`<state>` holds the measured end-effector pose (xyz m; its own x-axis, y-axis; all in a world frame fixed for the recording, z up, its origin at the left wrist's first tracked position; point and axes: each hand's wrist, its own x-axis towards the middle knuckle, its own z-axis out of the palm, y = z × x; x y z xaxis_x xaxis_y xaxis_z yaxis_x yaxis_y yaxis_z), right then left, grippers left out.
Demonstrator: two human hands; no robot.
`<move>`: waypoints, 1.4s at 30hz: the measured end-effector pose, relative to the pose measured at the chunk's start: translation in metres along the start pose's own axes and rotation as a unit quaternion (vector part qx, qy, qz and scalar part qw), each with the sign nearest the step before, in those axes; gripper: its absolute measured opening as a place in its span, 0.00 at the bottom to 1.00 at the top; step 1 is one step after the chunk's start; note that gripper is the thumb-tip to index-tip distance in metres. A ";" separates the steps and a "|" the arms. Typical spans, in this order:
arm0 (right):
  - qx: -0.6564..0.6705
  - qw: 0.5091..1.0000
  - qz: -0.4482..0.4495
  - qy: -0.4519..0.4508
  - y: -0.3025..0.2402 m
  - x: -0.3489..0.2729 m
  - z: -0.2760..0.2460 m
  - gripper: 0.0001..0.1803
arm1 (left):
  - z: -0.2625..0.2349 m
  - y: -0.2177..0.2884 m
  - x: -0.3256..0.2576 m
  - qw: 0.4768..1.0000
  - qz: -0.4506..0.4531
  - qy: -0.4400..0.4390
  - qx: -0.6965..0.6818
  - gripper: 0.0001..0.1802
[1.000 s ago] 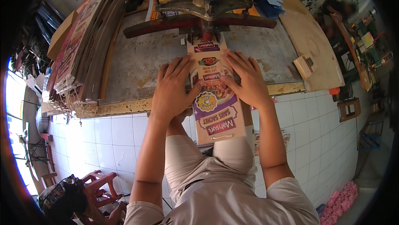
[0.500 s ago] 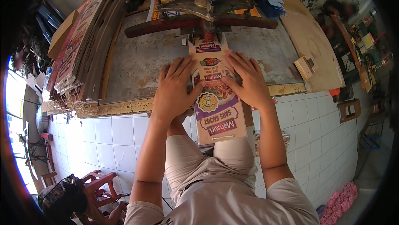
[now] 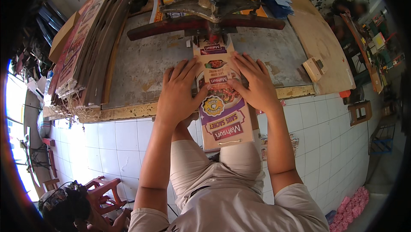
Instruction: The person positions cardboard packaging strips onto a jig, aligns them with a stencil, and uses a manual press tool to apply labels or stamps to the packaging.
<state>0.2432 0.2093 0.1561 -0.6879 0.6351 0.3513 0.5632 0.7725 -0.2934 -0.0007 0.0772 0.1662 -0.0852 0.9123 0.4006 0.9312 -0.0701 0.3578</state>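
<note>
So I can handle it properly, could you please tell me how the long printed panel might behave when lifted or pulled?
The long printed panel seems fairly stiff, since its near end juts past the table edge without visible sag. It is probably light for its size, as it looks thin. Pulled nearer, it might tip, as much of it overhangs.

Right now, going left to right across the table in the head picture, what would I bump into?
Stack of printed boards, left hand, long printed panel, right hand, small wooden block.
</note>
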 end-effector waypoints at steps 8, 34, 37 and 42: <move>0.060 0.996 -0.001 0.071 -0.002 -0.005 0.000 0.31 | 0.000 -0.002 -0.002 1.000 0.005 0.015 0.005 0.35; 0.065 0.955 0.123 0.263 0.086 -0.070 -0.069 0.21 | 0.000 -0.004 -0.009 0.997 -0.005 0.046 -0.059 0.30; 0.124 0.970 0.028 0.206 0.025 -0.064 -0.049 0.27 | -0.002 -0.005 -0.010 0.997 -0.003 0.046 -0.055 0.29; 0.171 0.976 -0.114 0.079 -0.039 -0.049 -0.041 0.26 | -0.002 -0.009 -0.010 0.996 0.002 0.046 -0.076 0.25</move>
<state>0.2734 0.1480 0.1869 -0.6832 0.4612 0.5662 0.2009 0.8641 -0.4614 -0.0090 0.0680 0.1606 -0.1204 0.8711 0.4760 0.8676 -0.1407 0.4769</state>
